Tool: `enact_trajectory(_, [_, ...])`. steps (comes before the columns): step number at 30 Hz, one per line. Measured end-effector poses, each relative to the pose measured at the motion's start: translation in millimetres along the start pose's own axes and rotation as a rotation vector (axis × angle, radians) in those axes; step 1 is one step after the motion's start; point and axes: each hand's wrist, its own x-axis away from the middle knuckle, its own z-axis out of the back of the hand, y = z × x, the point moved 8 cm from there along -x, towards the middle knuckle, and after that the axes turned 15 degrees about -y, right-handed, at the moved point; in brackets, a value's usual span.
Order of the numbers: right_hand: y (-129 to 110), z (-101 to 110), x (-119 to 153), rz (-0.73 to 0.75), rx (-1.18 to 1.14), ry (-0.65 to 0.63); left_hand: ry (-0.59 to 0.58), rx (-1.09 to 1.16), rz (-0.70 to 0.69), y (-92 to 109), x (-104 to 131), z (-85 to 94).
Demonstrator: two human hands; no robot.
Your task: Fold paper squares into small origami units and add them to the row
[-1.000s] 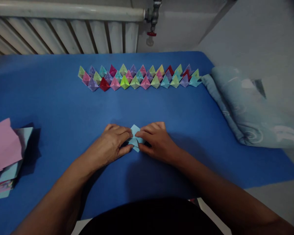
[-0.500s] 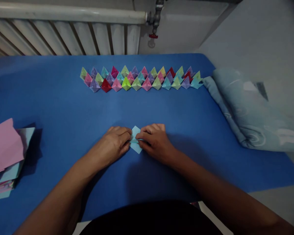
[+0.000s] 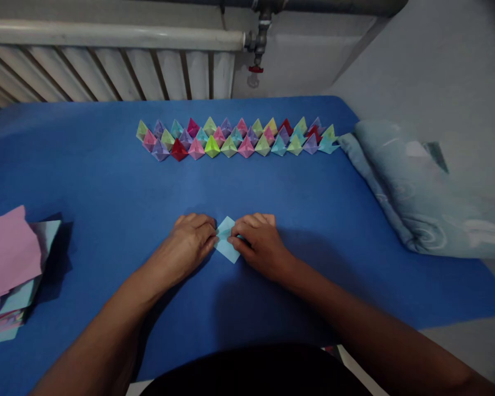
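Note:
A small light-blue piece of folded paper [image 3: 226,252] lies on the blue tabletop, turned so that its corners point away from and toward me. My left hand [image 3: 194,237] has its fingers closed on the paper's left corner. My right hand [image 3: 256,236] pinches the right side, its thumb and forefinger reaching over the paper's surface. Fingertips of both hands hide the side corners.
Rows of colourful folded paper boats [image 3: 230,146] stand at the back of the blue table [image 3: 247,187]. A stack of coloured paper [image 3: 8,253] lies at the left. On the right is a folded blue-green blanket [image 3: 404,192]; behind the table is a radiator [image 3: 136,71].
The light-blue paper now lies flatter and broader, with its raised middle fold less visible. My left hand has shifted slightly left. The whole view has tilted up a little.

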Motion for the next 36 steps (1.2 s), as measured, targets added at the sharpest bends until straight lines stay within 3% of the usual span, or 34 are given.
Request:
enact_trajectory(19, [3,-1,-3,-0.082,-0.026,0.011,-0.020,0.113,0.247,-16,-2,-2.4])
enact_trajectory(30, [3,-1,-5,-0.090,-0.028,-0.027,-0.048,0.069,0.168,-21,-1,-4.6])
enact_trajectory(36, [4,1,-3,-0.092,-0.003,0.041,-0.056,0.053,0.159,-20,2,-2.7])
